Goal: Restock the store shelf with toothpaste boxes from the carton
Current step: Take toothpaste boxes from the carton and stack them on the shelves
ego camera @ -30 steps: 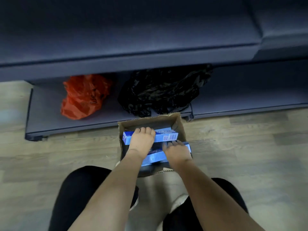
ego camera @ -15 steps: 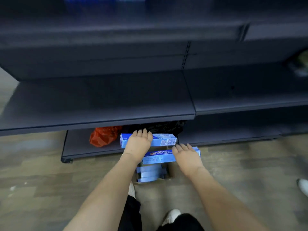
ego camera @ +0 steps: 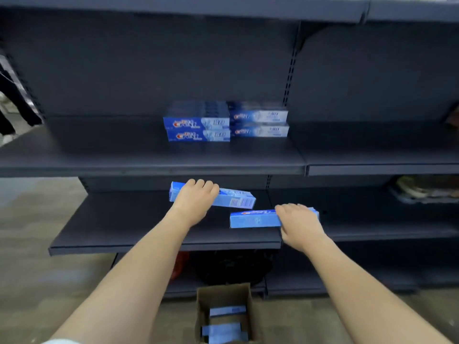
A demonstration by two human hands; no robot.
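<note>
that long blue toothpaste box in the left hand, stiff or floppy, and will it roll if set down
The long blue cardboard toothpaste box juts past the left hand without sagging, so it is probably stiff. Flat faces and square edges suggest it will not roll. Carried single-handed, it likely weighs little; glossy card may slide.

Both arms outstretched; left grip and right grip curled.

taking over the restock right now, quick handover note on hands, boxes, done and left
Left hand grips a toothpaste box, tilted, raised in front of the middle shelf.
Right hand grips a second box, about level.
Done: two stacks of boxes sit on the upper shelf, two high at the front.
Left: shelve both held boxes, then the boxes remaining in the carton on the floor.
</note>
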